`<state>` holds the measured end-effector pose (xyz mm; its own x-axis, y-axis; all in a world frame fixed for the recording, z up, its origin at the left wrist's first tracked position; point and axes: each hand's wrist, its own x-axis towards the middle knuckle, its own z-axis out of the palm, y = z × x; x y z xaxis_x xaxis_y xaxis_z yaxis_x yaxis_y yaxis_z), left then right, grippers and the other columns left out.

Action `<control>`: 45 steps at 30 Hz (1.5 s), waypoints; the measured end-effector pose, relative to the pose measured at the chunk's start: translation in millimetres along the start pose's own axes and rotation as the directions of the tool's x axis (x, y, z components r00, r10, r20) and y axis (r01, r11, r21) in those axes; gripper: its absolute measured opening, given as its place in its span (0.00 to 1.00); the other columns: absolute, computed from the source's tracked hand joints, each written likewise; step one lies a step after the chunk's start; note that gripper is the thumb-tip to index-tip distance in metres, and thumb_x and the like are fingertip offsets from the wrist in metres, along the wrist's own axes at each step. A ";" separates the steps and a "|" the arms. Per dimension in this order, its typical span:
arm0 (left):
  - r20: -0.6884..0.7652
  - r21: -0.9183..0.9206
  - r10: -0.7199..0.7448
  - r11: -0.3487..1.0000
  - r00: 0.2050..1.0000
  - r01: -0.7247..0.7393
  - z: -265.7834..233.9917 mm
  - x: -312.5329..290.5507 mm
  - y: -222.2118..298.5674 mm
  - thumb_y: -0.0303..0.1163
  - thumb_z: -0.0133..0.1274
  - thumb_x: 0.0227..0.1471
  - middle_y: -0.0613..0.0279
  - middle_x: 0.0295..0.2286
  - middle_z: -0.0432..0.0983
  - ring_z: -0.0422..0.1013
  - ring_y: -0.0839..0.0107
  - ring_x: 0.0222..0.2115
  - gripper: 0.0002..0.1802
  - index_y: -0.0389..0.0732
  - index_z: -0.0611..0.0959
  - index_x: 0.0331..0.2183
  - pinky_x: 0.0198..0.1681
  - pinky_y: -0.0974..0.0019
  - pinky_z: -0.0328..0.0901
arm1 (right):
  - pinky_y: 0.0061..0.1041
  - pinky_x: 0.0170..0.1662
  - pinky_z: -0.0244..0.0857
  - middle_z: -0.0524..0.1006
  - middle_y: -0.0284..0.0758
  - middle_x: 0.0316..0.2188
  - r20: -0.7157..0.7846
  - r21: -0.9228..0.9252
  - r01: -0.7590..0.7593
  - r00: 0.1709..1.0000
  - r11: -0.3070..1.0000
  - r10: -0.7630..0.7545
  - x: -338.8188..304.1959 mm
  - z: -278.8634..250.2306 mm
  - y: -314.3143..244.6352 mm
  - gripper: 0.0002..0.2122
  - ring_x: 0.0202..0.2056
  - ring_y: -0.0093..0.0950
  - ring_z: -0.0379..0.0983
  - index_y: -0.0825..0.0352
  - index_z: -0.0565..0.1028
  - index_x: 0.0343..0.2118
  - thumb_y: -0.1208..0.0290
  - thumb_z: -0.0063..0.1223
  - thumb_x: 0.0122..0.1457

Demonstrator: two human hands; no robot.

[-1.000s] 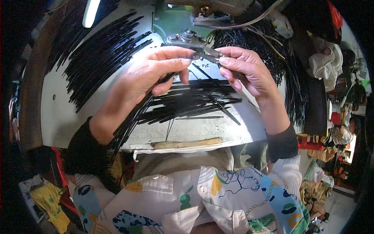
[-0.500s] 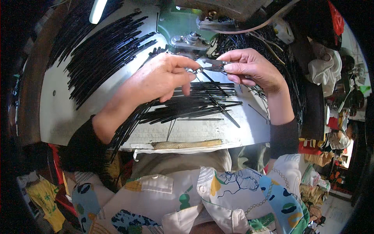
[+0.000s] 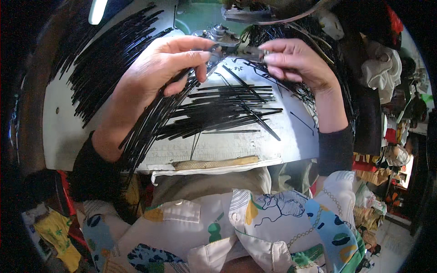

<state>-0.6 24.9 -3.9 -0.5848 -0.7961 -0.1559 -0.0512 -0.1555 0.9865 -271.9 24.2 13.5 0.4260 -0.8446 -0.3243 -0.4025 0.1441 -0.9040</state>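
Note:
My left hand [image 3: 170, 61] is raised over the pale work table, at the foot of the green machine. Its thumb and forefinger pinch a small, shiny, roundish piece, too blurred to name. Across from it my right hand [image 3: 296, 61] grips small thread snips [image 3: 249, 51], their blades pointing left and smeared by motion. A gap lies between the two hands. Below them, many thin black strips [image 3: 223, 111] are laid crosswise on the table [image 3: 218, 149]. Another bundle of strips [image 3: 150, 120] slants down beneath my left forearm.
A large pile of black strips [image 3: 116, 57] covers the table's left side. A tangled black heap [image 3: 291, 43] lies behind my right hand. The green machine [image 3: 195, 18] stands at the back. A wrapped tan strip [image 3: 216, 163] runs along the near edge. White cloth [image 3: 381, 75] hangs at right.
Both hands have moved up and away toward the machine, and the left one also a little leftward. The snips and the pinched piece are farther apart. The view has shifted slightly.

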 end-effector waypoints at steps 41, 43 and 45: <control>-0.136 0.100 0.064 0.994 0.989 -0.051 -1.6 10.7 -19.5 0.31 0.46 0.52 0.64 0.21 0.69 0.51 0.88 0.07 0.19 0.35 0.70 0.46 0.07 0.82 0.42 | 0.30 0.30 0.65 0.74 0.42 0.20 -0.185 -0.561 0.125 0.945 0.819 -0.271 6.2 56.7 14.3 0.12 0.23 0.36 0.72 0.68 0.76 0.25 0.63 0.51 0.47; -0.134 0.069 0.049 0.997 0.990 -0.040 2.2 10.7 -15.0 0.31 0.46 0.52 0.64 0.21 0.69 0.51 0.88 0.07 0.19 0.36 0.71 0.46 0.07 0.82 0.42 | 0.33 0.31 0.65 0.74 0.44 0.19 -0.118 -0.647 0.146 0.950 0.748 -0.288 7.5 63.3 13.3 0.13 0.24 0.39 0.72 0.68 0.77 0.24 0.61 0.52 0.45; -0.119 0.029 0.037 0.999 0.992 -0.034 1.0 11.0 -14.0 0.31 0.46 0.51 0.65 0.20 0.69 0.51 0.88 0.07 0.19 0.39 0.71 0.46 0.08 0.82 0.41 | 0.33 0.31 0.65 0.74 0.44 0.20 -0.104 -0.621 0.156 0.955 0.768 -0.277 10.1 64.7 13.4 0.12 0.24 0.40 0.72 0.68 0.77 0.25 0.63 0.51 0.44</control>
<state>-7.1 18.9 -19.5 -0.4860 -0.8651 -0.1239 -0.0544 -0.1115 0.9923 -220.6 51.0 -19.9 0.4344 -0.9002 -0.0303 -0.7460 -0.3408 -0.5722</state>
